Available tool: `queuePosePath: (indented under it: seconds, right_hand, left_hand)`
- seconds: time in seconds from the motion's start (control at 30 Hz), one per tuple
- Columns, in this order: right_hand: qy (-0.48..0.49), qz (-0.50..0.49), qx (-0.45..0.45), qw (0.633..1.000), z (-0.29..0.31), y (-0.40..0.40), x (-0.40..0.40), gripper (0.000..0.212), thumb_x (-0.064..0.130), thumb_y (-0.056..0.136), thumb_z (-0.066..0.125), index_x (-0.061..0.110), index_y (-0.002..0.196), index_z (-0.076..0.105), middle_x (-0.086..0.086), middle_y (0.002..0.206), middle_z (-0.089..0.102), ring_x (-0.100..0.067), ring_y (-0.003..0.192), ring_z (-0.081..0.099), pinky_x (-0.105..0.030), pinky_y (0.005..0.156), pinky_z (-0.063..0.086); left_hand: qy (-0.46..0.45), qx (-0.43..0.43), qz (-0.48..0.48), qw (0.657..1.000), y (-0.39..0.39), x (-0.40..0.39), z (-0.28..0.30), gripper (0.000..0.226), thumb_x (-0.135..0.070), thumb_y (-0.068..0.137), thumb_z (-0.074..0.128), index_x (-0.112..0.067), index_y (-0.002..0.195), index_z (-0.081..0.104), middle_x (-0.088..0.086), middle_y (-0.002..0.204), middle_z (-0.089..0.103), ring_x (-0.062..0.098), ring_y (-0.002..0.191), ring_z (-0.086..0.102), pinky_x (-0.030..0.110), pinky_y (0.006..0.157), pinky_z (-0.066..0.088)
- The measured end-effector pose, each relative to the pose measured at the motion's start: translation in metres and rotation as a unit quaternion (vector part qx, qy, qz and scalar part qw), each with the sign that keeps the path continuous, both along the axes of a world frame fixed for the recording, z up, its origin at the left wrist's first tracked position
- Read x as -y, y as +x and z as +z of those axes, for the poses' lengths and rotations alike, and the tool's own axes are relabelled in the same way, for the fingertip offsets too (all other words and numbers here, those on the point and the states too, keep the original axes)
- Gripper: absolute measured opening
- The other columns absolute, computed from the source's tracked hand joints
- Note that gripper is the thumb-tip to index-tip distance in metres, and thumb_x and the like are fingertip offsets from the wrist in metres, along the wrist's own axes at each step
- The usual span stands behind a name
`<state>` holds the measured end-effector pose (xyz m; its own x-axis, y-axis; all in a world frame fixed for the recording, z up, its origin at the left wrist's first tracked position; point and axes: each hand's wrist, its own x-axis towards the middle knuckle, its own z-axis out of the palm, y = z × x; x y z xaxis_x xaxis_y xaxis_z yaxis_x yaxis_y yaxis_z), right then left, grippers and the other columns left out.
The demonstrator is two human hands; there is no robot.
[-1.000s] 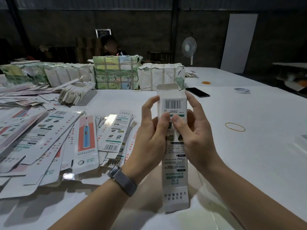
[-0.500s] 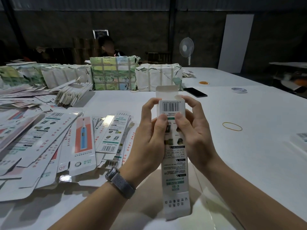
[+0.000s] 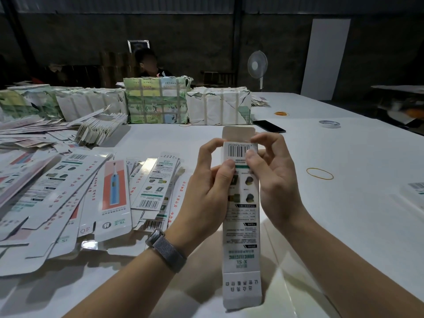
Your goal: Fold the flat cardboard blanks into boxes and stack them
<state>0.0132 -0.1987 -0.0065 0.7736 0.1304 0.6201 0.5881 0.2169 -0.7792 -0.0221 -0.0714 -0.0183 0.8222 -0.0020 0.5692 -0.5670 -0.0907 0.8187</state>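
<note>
While held upright over the counter [image 3: 344, 214], the box is described line by line below.

Box position: a long narrow box [image 3: 242, 226] is held between both hands in front of the person, above the near edge of the counter, with the spread of flat blanks [image 3: 91, 198] lying well to the left.

Long axis: it is run from the near bottom end up and away to the far top end, where the open tuck flap [image 3: 238, 134] is stood up past the fingertips.

Left hand: the left hand [image 3: 206, 193] is curled round the box's left edge, its thumb pressed on the printed face below the barcode and its forefinger hooked at the top corner.

Right hand: the right hand [image 3: 273, 177] is closed on the right edge likewise, thumb laid on the barcode panel, forefinger bent over the top rim.

Key relation: the flap is placed just beyond and above both forefingers, touching them or nearly so; neither hand is clearly nearer.

Judged step: the top flap is probably to be folded toward the person and tucked in.

Bottom end: whether it is closed cannot be told.
</note>
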Motion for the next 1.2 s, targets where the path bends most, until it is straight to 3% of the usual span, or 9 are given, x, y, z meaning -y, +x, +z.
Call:
queuePosePath:
  seconds: [0.07, 0.2, 0.37, 0.53, 0.6, 0.73, 0.83, 1.07, 1.2]
  right_hand:
    - [-0.002, -0.016, 0.012, 1.0, 0.001, 0.001, 0.0, 0.018, 0.02, 0.09, 0.056, 0.031, 0.102, 0.05, -0.008, 0.106, 0.061, -0.04, 0.101, 0.06, -0.039, 0.068, 0.06]
    - [-0.003, -0.031, 0.0, 1.0, -0.001, 0.004, -0.003, 0.021, 0.019, 0.088, 0.058, 0.032, 0.103, 0.049, 0.005, 0.103, 0.065, -0.035, 0.097, 0.061, -0.047, 0.078, 0.059]
    - [-0.002, -0.031, -0.025, 0.999, -0.004, 0.006, -0.004, 0.017, 0.02, 0.087, 0.058, 0.033, 0.098, 0.056, 0.01, 0.096, 0.065, -0.029, 0.09, 0.059, -0.037, 0.072, 0.056]
    - [0.004, 0.017, -0.065, 0.998, -0.003, 0.003, -0.006, 0.005, 0.023, 0.097, 0.054, 0.021, 0.099, 0.059, 0.006, 0.08, 0.066, -0.018, 0.073, 0.064, -0.029, 0.062, 0.055]
    - [0.016, 0.018, -0.08, 0.997, -0.002, 0.001, -0.007, 0.009, 0.021, 0.102, 0.053, 0.018, 0.094, 0.057, 0.005, 0.076, 0.064, -0.013, 0.064, 0.063, -0.025, 0.058, 0.054]
    - [0.028, -0.003, -0.097, 0.995, 0.0, 0.004, -0.005, 0.017, 0.015, 0.1, 0.057, 0.023, 0.085, 0.059, 0.002, 0.076, 0.06, -0.012, 0.064, 0.061, -0.025, 0.058, 0.052]
    - [0.013, 0.015, -0.108, 0.994, -0.002, 0.004, -0.005, 0.014, 0.023, 0.094, 0.057, 0.03, 0.084, 0.063, -0.002, 0.078, 0.064, -0.015, 0.063, 0.064, -0.027, 0.056, 0.052]
    - [0.002, 0.005, -0.112, 0.994, 0.003, 0.006, -0.002, 0.015, 0.027, 0.084, 0.06, 0.033, 0.071, 0.064, 0.003, 0.072, 0.064, -0.015, 0.062, 0.063, -0.03, 0.056, 0.053]
    - [0.005, -0.012, -0.102, 0.995, 0.002, 0.006, -0.002, 0.013, 0.027, 0.082, 0.062, 0.031, 0.07, 0.065, 0.002, 0.073, 0.064, -0.015, 0.063, 0.064, -0.03, 0.057, 0.053]
  left_hand:
    - [-0.014, -0.015, -0.012, 1.0, 0.003, -0.001, -0.003, 0.025, -0.032, 0.103, 0.044, -0.04, 0.127, 0.039, 0.009, 0.085, 0.075, 0.023, 0.069, 0.073, 0.035, 0.06, 0.061]
    - [-0.049, -0.06, -0.028, 0.997, 0.007, -0.001, -0.009, 0.03, -0.029, 0.106, 0.043, -0.052, 0.122, 0.033, 0.008, 0.081, 0.076, 0.021, 0.071, 0.073, 0.031, 0.064, 0.06]
    - [-0.048, -0.058, -0.041, 0.996, 0.01, -0.002, -0.011, 0.028, -0.025, 0.108, 0.04, -0.048, 0.124, 0.039, 0.002, 0.08, 0.076, 0.015, 0.07, 0.074, 0.024, 0.06, 0.056]
    - [-0.036, -0.051, -0.042, 0.997, 0.013, -0.001, -0.012, 0.026, -0.034, 0.1, 0.045, -0.052, 0.119, 0.046, 0.008, 0.078, 0.075, 0.021, 0.065, 0.073, 0.029, 0.057, 0.057]
    - [-0.028, -0.051, -0.044, 0.997, 0.014, 0.001, -0.013, 0.028, -0.036, 0.098, 0.044, -0.055, 0.118, 0.047, 0.008, 0.078, 0.074, 0.021, 0.065, 0.072, 0.032, 0.058, 0.058]
    - [-0.002, -0.045, -0.037, 0.998, 0.015, 0.002, -0.015, 0.03, -0.041, 0.098, 0.044, -0.056, 0.124, 0.046, 0.013, 0.084, 0.074, 0.031, 0.073, 0.073, 0.052, 0.067, 0.062]
    - [0.011, -0.041, -0.034, 0.998, 0.013, 0.002, -0.014, 0.034, -0.049, 0.095, 0.045, -0.054, 0.129, 0.045, 0.014, 0.085, 0.073, 0.035, 0.076, 0.073, 0.062, 0.069, 0.059]
    - [0.028, -0.048, -0.022, 0.998, 0.011, 0.003, -0.012, 0.04, -0.056, 0.088, 0.047, -0.054, 0.127, 0.043, 0.015, 0.077, 0.071, 0.032, 0.068, 0.072, 0.061, 0.064, 0.059]
    - [0.047, -0.043, -0.011, 0.998, 0.01, 0.003, -0.011, 0.038, -0.055, 0.09, 0.048, -0.057, 0.128, 0.042, 0.016, 0.074, 0.068, 0.039, 0.067, 0.069, 0.063, 0.061, 0.057]
